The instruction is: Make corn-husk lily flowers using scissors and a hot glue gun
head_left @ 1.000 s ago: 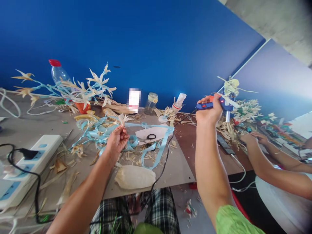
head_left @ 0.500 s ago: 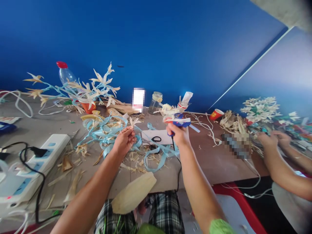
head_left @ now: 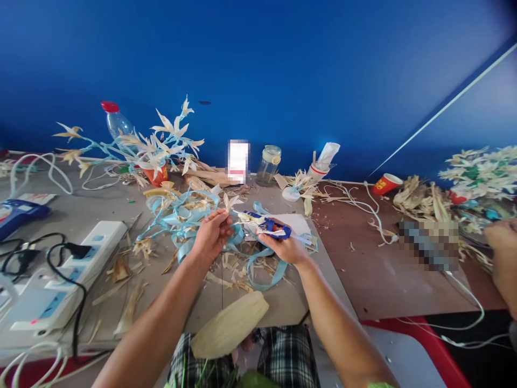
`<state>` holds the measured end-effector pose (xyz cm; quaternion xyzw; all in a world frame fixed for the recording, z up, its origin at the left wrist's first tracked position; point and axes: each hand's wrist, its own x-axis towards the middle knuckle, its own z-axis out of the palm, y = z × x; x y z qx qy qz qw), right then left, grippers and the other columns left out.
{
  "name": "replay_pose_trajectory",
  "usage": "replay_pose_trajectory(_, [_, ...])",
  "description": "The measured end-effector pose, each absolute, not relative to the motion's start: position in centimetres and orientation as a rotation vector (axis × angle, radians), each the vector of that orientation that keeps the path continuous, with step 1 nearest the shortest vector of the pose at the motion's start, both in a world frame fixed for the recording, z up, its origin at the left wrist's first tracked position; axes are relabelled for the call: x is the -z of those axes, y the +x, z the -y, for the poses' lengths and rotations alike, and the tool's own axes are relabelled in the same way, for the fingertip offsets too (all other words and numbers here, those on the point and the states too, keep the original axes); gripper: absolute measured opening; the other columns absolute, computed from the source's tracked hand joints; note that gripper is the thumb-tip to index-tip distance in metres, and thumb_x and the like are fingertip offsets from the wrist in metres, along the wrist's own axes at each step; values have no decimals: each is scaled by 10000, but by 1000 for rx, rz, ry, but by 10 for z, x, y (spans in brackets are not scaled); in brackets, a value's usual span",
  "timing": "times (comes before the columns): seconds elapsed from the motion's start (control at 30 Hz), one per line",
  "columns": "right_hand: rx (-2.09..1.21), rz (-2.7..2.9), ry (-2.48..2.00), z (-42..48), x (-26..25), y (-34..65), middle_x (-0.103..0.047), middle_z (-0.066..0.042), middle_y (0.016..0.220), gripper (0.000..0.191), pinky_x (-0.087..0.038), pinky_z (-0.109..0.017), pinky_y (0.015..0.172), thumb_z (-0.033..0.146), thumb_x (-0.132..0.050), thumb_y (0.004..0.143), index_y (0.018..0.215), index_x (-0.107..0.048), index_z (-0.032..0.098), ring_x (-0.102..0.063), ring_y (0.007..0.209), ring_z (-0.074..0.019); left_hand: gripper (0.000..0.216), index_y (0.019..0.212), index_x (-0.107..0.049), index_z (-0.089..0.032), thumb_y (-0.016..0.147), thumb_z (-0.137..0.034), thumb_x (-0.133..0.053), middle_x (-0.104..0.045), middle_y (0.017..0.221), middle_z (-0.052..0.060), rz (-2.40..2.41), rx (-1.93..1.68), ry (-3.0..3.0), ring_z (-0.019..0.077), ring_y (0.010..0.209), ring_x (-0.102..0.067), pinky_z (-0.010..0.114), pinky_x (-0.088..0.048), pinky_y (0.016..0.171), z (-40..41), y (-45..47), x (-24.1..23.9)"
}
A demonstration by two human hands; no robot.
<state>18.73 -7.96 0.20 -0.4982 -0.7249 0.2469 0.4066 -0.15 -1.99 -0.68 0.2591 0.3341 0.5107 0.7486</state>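
Pinched in the fingertips of my left hand [head_left: 212, 233] is a small pale husk flower [head_left: 231, 202], petals upward. My right hand [head_left: 286, 245] grips a blue glue gun [head_left: 274, 226], its nozzle pointing left, close to the flower's base. Whether the nozzle touches the flower I cannot tell. Around and below both hands lies tangled light blue ribbon [head_left: 278, 274]. A broad dried corn husk leaf [head_left: 230, 323] rests over my lap at the table's front edge. Behind the glue gun, a bundle of husk petals [head_left: 302, 183] sits on the table.
At left stand a white power strip [head_left: 86, 269] with black plugs and a husk-flower branch [head_left: 161, 140] in a red cup. A glass jar [head_left: 268, 164] stands by the wall. A red paper cup [head_left: 386, 184] lies tipped at right, near a co-worker's hand [head_left: 503, 237].
My right hand has brought the glue gun down and left, beside the flower. The view has shifted, so more of the left side shows. My left hand still pinches the flower.
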Motion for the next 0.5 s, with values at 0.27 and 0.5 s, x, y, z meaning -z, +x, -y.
replay_pose_trajectory(0.27, [-478,1861,-1297,75,12,179,-615,-67,833,161,-465,-331,764,368,-562,815,842,-583,211,-567,820,-209,180,783,-576,-125,631,-80,-660,-526,535,-32,-732,-1142,513,18,377,-316,157,-309,394,19,-1,7])
replay_pose_trajectory(0.5, [-445,1821,-1358,73,19,178,-610,-66,817,172,-464,-351,769,389,-558,809,808,-578,218,-575,794,-218,205,784,-572,-117,622,-47,-675,-455,534,-63,-710,-1141,469,2,370,-287,146,-293,374,19,0,6])
